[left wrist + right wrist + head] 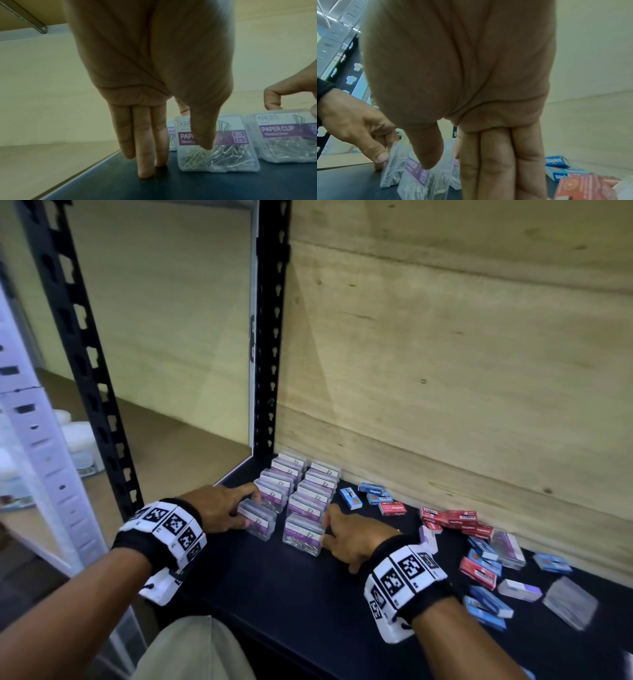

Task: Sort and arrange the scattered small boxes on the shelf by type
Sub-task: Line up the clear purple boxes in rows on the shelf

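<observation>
Clear paper clip boxes with purple labels stand in two rows at the left of the dark shelf. My left hand pinches the front box of the left row, thumb on its label face and index finger behind; the other fingers reach straight down to the shelf. My right hand pinches the front box of the right row at its right end, thumb in front. Red staples boxes and blue staples boxes lie scattered to the right.
A black slotted upright stands at the shelf's back left corner. A wooden back wall runs behind the boxes. More loose clear boxes and blue boxes lie near the right front.
</observation>
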Demonstrator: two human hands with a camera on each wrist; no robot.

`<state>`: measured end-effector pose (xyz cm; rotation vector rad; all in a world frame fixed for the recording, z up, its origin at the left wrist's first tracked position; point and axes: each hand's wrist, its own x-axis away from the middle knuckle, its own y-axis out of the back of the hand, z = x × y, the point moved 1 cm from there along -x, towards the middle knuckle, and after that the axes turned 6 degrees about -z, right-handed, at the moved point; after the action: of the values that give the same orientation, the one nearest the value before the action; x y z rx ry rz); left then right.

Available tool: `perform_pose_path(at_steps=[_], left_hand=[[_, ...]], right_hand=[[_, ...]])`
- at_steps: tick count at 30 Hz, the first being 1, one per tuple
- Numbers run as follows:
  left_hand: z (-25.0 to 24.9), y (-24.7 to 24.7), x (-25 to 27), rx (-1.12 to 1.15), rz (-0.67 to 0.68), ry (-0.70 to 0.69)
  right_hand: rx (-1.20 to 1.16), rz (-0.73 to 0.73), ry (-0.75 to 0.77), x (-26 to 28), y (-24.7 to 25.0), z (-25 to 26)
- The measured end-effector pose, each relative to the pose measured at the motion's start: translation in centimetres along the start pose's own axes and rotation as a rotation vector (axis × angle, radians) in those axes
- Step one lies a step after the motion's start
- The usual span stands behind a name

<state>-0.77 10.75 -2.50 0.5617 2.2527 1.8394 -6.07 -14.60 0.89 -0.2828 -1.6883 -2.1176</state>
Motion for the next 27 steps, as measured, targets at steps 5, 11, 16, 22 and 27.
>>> perform_pose_path(at_steps=[5,11,16,22,27], left_hand=[[0.3,-0.4,-0.5,-0.009,-0.029,-0.011],[0.4,-0.7,-1.1,-0.026,-0.061,0.000],[0.6,-0.4,-1.4,-0.019,-0.051,0.007],[0.8,-0.7,-1.5,-0.021,-0.042,0.011],[0.5,-0.4,-1.1,-0.008,-0.021,0.014]], right_hand=[[0.007,0.003,-0.009,-0.4,-0.2,0.5],[0.014,-0.018,-0.008,-0.8,-0.4,0.7],[0.018,-0.029,-0.019,-1.1,-0.5,0.9],[0.019,-0.028,-0.032,-1.5,-0.5,0.9],[0.007,-0.037,-0.014,-1.1,-0.5,0.8]])
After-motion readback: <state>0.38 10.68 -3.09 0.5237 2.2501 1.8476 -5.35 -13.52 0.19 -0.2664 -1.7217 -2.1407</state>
